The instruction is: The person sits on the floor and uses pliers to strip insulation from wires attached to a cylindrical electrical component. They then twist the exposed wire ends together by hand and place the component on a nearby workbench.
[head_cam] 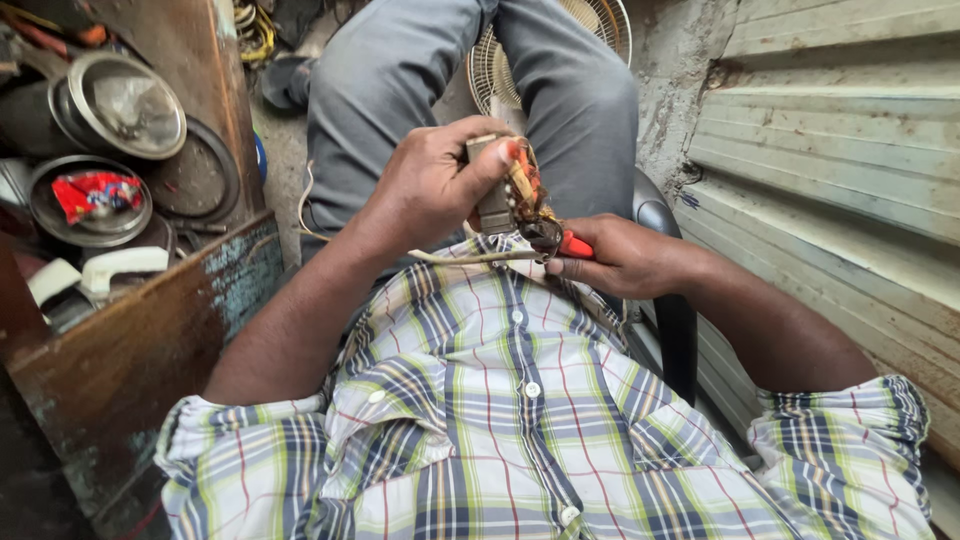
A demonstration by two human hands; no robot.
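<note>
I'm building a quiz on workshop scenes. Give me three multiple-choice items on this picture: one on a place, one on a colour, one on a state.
1. Where is the red wrapper?
A. In a round metal dish on the left shelf
B. On the person's lap
C. On the fan

2. What colour is the handle of the tool in the right hand?
A. Blue
B. Red
C. Green

3. How does the left hand stand to the wound metal block?
A. Flat on the shelf
B. Closed around it
C. Hanging free

Answers: 1 A, it lies in the dish beside the wooden wall. 2 B, red shows at the fingers. 3 B, fingers and thumb wrap the block.
</note>
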